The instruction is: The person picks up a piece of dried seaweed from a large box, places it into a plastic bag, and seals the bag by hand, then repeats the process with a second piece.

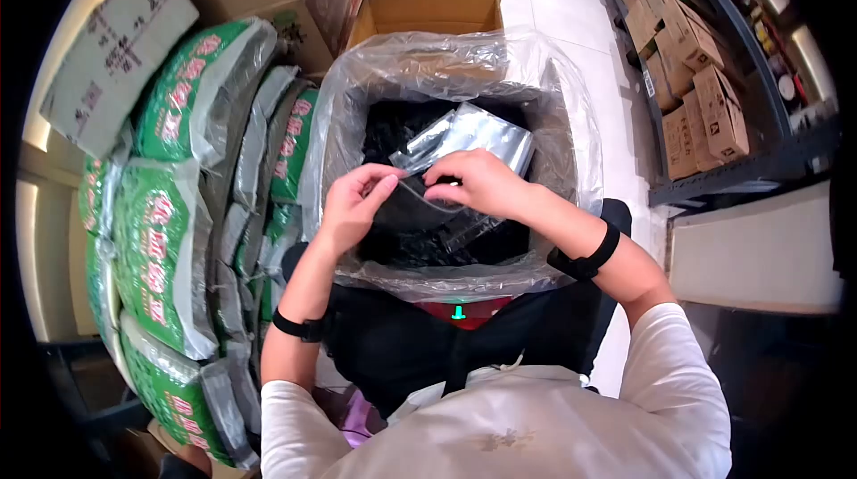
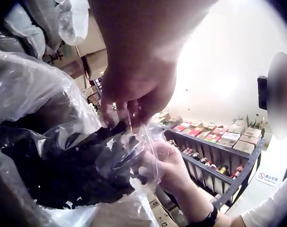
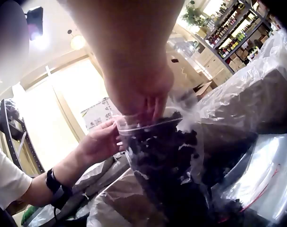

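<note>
Head camera looks down; close wrist views share the filled bag (image 3: 164,165).

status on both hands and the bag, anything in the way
Left hand pinches clear plastic bag of dark pieces by its rim; right hand at its mouth. Shiny plastic packets lie in plastic-lined cardboard box; nothing visibly blocking.
</note>
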Available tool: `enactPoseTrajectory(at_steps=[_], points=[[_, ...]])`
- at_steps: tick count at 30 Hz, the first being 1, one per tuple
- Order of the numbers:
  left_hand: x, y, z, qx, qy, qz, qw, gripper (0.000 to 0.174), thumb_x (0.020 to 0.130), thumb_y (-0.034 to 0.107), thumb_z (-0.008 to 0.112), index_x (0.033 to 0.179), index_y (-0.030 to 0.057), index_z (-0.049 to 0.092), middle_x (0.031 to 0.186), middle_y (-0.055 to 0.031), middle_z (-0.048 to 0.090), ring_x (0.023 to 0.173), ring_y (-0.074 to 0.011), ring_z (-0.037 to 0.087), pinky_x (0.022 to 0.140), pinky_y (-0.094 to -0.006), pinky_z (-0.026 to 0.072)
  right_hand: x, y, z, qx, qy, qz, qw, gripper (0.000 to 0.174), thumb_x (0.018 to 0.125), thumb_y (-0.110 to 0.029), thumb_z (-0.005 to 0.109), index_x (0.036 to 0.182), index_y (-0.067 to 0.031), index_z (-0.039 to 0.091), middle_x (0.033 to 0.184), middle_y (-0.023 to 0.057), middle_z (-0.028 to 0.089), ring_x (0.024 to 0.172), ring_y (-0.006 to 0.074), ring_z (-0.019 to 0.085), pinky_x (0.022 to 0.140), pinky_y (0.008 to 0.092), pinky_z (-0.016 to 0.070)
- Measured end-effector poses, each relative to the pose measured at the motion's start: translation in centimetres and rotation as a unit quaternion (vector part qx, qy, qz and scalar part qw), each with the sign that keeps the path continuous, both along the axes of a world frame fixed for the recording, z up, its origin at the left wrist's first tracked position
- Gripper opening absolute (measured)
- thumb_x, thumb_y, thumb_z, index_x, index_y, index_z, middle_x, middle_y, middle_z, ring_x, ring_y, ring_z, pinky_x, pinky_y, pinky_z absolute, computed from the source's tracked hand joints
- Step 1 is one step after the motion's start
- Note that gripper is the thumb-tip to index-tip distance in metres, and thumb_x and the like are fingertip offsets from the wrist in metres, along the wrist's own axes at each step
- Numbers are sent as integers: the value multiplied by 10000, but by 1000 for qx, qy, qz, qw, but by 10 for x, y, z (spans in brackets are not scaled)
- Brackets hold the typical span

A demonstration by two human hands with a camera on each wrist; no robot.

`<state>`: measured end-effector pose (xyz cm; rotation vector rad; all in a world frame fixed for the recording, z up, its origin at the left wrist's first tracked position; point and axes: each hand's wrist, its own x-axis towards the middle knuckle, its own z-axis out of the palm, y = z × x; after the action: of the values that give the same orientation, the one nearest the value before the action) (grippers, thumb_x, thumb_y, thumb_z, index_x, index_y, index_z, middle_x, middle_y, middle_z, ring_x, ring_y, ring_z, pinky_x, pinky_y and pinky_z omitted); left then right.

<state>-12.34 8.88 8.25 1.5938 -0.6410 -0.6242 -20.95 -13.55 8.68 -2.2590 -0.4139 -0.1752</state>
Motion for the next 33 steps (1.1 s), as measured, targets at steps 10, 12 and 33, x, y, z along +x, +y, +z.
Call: enactPoseTrajectory(at_steps=[10, 12, 33], points=[[-30, -16, 51, 46, -109, 12, 993, 208, 958, 124, 584, 1077, -34, 648, 1012, -65, 691, 902, -92, 610, 833, -230, 468, -29, 2, 24, 71, 90, 113, 987, 314, 935, -262, 578, 1087, 3, 651, 1157, 204, 624, 1115, 359, 574, 943, 402, 453], [-31, -17, 57, 43, -115, 20, 992, 207, 961, 128, 580, 1076, -30, 648, 997, -57, 689, 888, -86, 605, 822, -226, 466, -37, -3, 36, 110, 56, 78, 989, 308, 938, -253, 572, 1089, 4, 649, 1153, 199, 630, 1105, 353, 582, 935, 399, 460], [-51, -27, 95, 37, -101, -59, 992, 277, 918, 95, 637, 1152, -49, 600, 1062, -96, 675, 936, -122, 626, 844, -260, 500, -78, -53, 64, -17, -48, -58, 997, 245, 785, -288, 736, 838, -49, 722, 798, 109, 695, 738, 294, 659, 679, 378, 511]])
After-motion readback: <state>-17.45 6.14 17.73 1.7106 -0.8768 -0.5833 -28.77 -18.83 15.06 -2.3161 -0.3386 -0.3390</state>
